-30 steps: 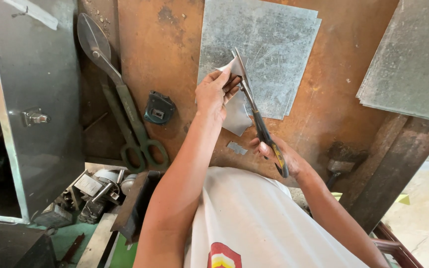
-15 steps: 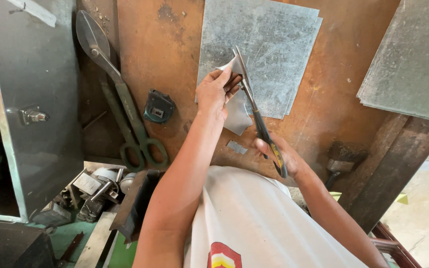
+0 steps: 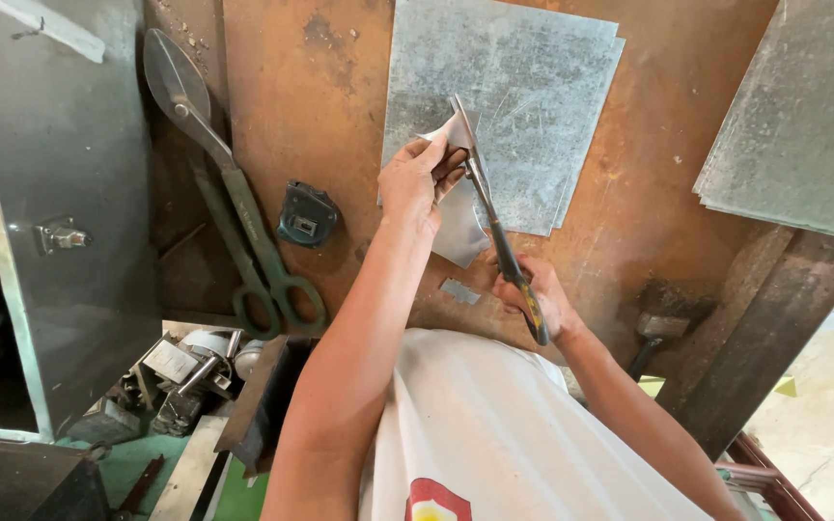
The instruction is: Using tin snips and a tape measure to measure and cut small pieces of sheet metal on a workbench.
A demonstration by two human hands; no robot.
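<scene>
With the left hand [image 3: 417, 183] pinching the small grey sheet-metal piece [image 3: 460, 227] above the rusty surface [image 3: 320, 116], fingertips beside the blades risk a nick as the right hand's [image 3: 533, 294] grip squeezes the black-handled tin snips [image 3: 494, 227].

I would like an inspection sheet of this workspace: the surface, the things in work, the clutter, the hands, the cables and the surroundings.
Surface: rusty brown metal worktop, worn and spotted.
Things in work: small sheet metal piece held up above the worktop; tin snips with the blades at its upper edge.
Clutter: stack of galvanized sheets; second stack at the right; large green-handled shears; tape measure; small offcut; hammer.
Hands: left hand grips the piece; right hand holds the snips' handles.
Cables: nothing seen.
Surroundings: grey metal box with a latch at the left; tools and parts below it.
</scene>
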